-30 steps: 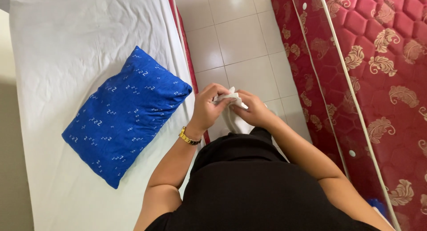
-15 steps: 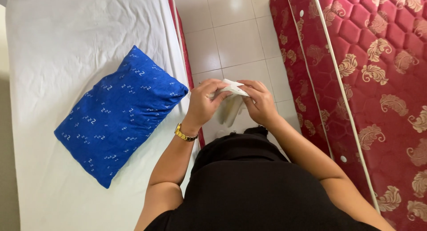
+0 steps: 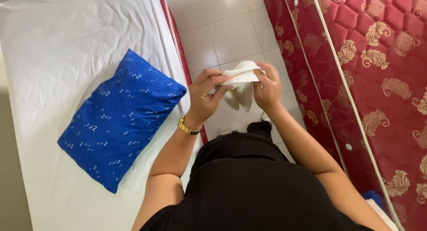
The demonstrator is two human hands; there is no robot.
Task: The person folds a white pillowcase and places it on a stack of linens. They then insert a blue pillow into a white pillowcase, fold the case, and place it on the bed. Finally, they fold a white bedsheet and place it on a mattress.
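Apparently both hands (image 3: 235, 91) grip white cloth (image 3: 240, 82).

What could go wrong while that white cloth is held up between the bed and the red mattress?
The folded white cloth is pinched only at its top edge by the left hand and right hand, so it might slip onto the tiled floor. The gap beside the upright red patterned mattress looks narrow, so an elbow might bump it.

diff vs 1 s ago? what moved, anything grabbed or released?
Both hands rose slightly with the white cloth. The left hand and right hand drew a little apart, so the cloth opened between them and more of it hangs below. Nothing grabbed or released: both hands hold it as before. The blue pillow on the white sheet, the red mattress and the gold watch are unchanged.
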